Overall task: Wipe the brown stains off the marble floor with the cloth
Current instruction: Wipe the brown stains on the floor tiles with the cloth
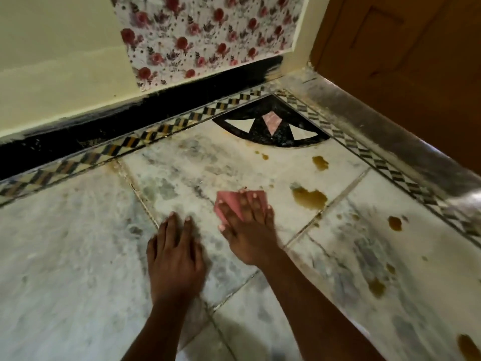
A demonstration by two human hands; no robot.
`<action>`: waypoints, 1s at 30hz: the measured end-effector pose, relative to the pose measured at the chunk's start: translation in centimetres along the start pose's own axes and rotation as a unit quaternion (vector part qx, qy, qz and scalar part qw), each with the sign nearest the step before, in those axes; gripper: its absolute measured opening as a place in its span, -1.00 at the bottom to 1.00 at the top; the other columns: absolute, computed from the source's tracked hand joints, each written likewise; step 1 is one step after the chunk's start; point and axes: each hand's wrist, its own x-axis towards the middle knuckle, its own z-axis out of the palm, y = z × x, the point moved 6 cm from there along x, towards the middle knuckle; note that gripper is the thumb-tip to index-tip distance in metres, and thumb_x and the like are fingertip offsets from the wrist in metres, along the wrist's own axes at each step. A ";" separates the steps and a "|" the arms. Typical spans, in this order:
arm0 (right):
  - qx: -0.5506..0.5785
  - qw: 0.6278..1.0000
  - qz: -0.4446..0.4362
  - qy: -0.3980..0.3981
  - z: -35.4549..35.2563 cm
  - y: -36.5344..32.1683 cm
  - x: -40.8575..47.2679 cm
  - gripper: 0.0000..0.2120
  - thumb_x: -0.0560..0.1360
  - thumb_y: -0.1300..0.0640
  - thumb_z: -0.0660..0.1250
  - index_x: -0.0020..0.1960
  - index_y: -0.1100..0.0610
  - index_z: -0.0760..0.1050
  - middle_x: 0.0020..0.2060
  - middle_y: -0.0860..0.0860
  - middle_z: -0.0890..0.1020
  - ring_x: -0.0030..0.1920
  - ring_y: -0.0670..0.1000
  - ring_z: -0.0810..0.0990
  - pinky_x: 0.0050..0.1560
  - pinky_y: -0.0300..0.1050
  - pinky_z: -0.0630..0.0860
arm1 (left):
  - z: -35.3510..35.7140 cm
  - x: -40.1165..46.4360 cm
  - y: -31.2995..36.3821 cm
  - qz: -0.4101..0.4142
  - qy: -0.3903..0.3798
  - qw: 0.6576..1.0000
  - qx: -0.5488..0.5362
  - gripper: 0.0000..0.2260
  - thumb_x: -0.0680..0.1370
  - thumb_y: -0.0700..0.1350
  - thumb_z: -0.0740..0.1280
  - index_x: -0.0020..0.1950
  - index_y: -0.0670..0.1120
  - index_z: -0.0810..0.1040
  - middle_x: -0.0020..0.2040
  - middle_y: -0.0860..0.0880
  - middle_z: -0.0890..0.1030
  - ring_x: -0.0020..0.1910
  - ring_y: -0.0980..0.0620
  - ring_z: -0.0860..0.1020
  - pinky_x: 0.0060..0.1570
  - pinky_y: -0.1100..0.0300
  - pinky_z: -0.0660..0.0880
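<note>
while my right hand (247, 225) is pressing the pink cloth (229, 201) flat with fingers spread, my left hand (174, 254) is lying open on the marble floor (78, 243); i'm judging firm strokes rightward toward the nearest brown stain (309, 198) best.

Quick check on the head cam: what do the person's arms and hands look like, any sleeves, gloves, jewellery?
Both forearms are bare as far as the frame shows: no sleeves in view. No gloves on the left hand or the right hand. No rings, bracelets or watch visible. Fingernails are short and look unpainted, pale at the tips. Both hands are slightly motion-blurred.
</note>
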 end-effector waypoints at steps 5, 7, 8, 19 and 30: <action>-0.040 0.997 0.004 0.070 0.2 3.8 -6.2 -0.47 0.70 -0.33 -0.11 0.66 -0.39 0.01 0.74 -0.05 0.01 0.73 0.11 -0.04 0.62 0.39 0.05 | -0.5 -0.1 0.3 -0.002 0.009 1.000 0.000 -0.45 0.61 0.08 0.14 0.59 -0.02 0.46 0.64 -0.15 0.38 0.59 -0.22 0.38 0.49 -0.21 0.31; -0.025 0.994 0.075 0.072 0.0 4.6 -4.7 -0.47 0.69 -0.31 -0.11 0.66 -0.40 0.00 0.74 -0.01 -0.01 0.73 0.17 -0.08 0.63 0.41 -0.01 | -0.6 0.1 0.2 -0.011 0.010 1.000 0.006 -0.44 0.60 0.08 0.16 0.60 0.00 0.44 0.64 -0.14 0.38 0.58 -0.21 0.38 0.48 -0.20 0.31; -0.009 0.990 0.115 0.083 -0.2 4.5 -3.1 -0.46 0.68 -0.31 -0.11 0.66 -0.38 0.03 0.74 0.03 0.01 0.72 0.22 -0.08 0.64 0.41 -0.03 | -0.5 0.1 0.2 -0.015 0.008 1.000 0.011 -0.44 0.60 0.08 0.16 0.60 0.01 0.43 0.63 -0.14 0.38 0.58 -0.21 0.38 0.47 -0.19 0.30; -0.034 0.999 -0.032 0.003 -0.1 0.6 -2.9 -0.41 0.68 -0.35 -0.07 0.67 -0.39 -0.16 0.74 -0.02 -0.18 0.72 0.13 -0.22 0.64 0.26 0.01 | -0.5 0.1 0.2 -0.021 0.004 1.000 0.016 -0.44 0.62 0.09 0.15 0.62 0.00 0.41 0.65 -0.12 0.36 0.59 -0.21 0.37 0.45 -0.21 0.30; 0.015 0.999 0.027 -0.010 -0.9 -2.5 9.1 -0.44 0.70 -0.32 -0.08 0.68 -0.36 -0.07 0.73 0.00 -0.22 0.70 0.19 -0.32 0.66 0.35 -0.17 | -0.4 0.0 0.3 -0.022 0.009 1.000 0.015 -0.44 0.62 0.09 0.15 0.62 0.01 0.41 0.66 -0.12 0.36 0.60 -0.19 0.36 0.45 -0.19 0.30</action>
